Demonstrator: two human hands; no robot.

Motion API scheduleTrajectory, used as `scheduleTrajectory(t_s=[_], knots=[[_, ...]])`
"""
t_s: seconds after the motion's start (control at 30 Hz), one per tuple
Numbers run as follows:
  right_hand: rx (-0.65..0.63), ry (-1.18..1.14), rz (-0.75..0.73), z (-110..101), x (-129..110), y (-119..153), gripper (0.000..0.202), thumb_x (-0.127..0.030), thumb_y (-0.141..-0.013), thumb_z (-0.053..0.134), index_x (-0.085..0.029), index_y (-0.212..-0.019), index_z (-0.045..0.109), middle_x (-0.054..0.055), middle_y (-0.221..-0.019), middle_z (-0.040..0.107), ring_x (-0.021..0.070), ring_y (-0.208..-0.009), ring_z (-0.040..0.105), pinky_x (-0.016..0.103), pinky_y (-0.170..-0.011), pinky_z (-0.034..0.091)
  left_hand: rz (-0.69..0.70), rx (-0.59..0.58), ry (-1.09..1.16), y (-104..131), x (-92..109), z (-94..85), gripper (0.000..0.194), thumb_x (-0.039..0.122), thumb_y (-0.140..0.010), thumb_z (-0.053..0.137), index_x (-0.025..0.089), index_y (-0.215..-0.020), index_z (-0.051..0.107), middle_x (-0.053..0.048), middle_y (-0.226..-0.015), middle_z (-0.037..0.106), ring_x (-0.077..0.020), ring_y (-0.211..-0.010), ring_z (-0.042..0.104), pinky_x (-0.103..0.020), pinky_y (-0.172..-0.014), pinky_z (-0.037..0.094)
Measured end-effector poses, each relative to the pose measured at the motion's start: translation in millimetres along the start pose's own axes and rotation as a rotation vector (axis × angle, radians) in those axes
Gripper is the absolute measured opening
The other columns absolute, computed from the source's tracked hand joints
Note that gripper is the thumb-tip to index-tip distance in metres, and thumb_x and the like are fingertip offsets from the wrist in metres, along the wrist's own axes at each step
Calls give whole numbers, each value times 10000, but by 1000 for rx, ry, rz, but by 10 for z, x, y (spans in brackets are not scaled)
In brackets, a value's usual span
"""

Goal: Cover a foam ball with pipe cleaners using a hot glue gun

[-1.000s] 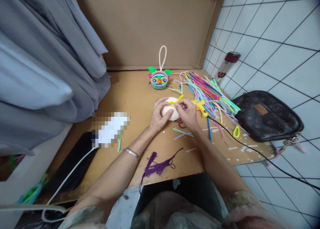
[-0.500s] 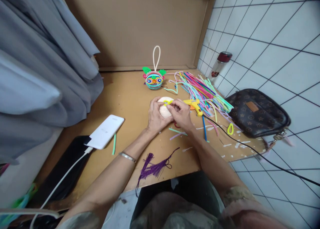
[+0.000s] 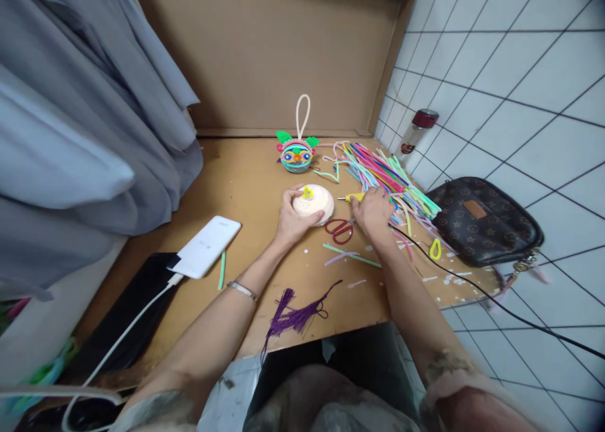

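Note:
A round cream-coloured piece (image 3: 317, 205) is held at its left side by my left hand (image 3: 290, 219), thumb along the near edge. A small yellow loop shape (image 3: 307, 193) lies on its upper left. To the right, my right hand (image 3: 373, 213) is closed over the yellow glue gun (image 3: 354, 197), whose metal tip points left toward the round piece without touching it. The hand hides most of the gun. Red-handled scissors (image 3: 340, 230) lie between the hands, and a purple tassel (image 3: 295, 318) rests near the table's front edge.
A colourful animal-faced ornament (image 3: 296, 157) stands behind the hands. Many pipe cleaners (image 3: 378, 170) are piled at the back right, beside a brown bag (image 3: 486, 221) and a bottle (image 3: 416, 131). A white power bank (image 3: 208, 246) lies left. The gun's black cord (image 3: 472, 291) runs right.
My right hand has left the yellow shape, moved right and taken hold of the glue gun. The round piece is now in my left hand alone, and the scissors are uncovered.

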State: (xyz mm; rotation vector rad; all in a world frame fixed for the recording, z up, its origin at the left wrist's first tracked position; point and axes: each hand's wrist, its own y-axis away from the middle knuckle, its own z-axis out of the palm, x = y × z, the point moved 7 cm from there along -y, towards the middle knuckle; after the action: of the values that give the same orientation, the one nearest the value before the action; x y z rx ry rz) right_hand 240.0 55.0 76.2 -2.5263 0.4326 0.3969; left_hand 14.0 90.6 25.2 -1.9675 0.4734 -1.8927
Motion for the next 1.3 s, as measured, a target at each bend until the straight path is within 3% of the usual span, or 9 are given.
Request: scheduleTrajectory(t_s=[0.17,0.3,0.43,0.6,0.73,0.83,0.97,1.13,1.3], knots=[[-286,343,156,153,214,-69,623,-453,-910,743,36,-1290,685,373,-1238,703,418,-1133,747,474,-890,579,-63,-87,146,-150,-191,-76,789,460,-477,965,250,-1054,469,-129,-1416,597,-308,-1348,598,-503,-1200,421],[-326,326,215,182,331,-70,579,-505,-907,694,-46,-1257,747,297,-1205,763,400,-1119,758,468,-872,588,-102,-138,222,-201,-226,-98,832,490,-414,988,244,-1008,459,-135,-1392,624,-314,-1338,607,-513,-1196,428],[-212,186,250,123,438,-91,458,-489,-836,693,-132,-1097,809,216,-1007,810,378,-961,768,430,-762,569,-108,-157,242,-216,-233,-112,842,544,-439,984,240,-1035,473,-146,-1400,643,-320,-1339,615,-516,-1179,447],[11,-58,248,-57,397,-118,476,-502,-811,637,-159,-1121,752,166,-968,791,352,-920,726,419,-766,548,-97,-187,232,-224,-281,-114,897,620,-438,983,234,-1106,528,-166,-1499,588,-340,-1410,574,-515,-1212,422],[141,-286,61,-154,185,-92,410,-447,-789,640,-168,-1086,686,131,-981,753,304,-892,687,444,-850,555,-107,-228,225,-222,-257,-136,871,585,-452,992,239,-1139,584,-159,-1555,562,-358,-1432,567,-532,-1225,421],[237,-333,-130,-243,28,-20,368,-409,-812,634,-184,-1102,645,143,-1057,720,313,-999,677,479,-937,542,-91,-303,210,-214,-178,-141,816,528,-470,995,237,-1137,625,-155,-1562,568,-370,-1458,553,-534,-1236,419],[263,-318,-289,-320,-106,65,348,-408,-834,644,-210,-1120,631,140,-1090,703,318,-1052,661,483,-960,533,-112,-398,226,-196,-119,-124,771,467,-489,995,236,-1136,645,-151,-1541,586,-372,-1474,540,-530,-1250,409],[236,-377,-336,-377,-182,115,345,-403,-852,637,-195,-1127,638,148,-1088,699,325,-1042,662,488,-918,543,-113,-436,259,-188,-96,-110,739,452,-490,992,254,-1120,660,-134,-1507,618,-373,-1463,553,-542,-1249,415],[288,-350,-387,-401,-208,146,305,-398,-865,651,-209,-1105,650,120,-1042,712,299,-1004,671,448,-862,549,-119,-478,283,-181,-110,-94,751,433,-498,988,257,-1152,662,-132,-1559,585,-377,-1500,520,-535,-1269,391]])
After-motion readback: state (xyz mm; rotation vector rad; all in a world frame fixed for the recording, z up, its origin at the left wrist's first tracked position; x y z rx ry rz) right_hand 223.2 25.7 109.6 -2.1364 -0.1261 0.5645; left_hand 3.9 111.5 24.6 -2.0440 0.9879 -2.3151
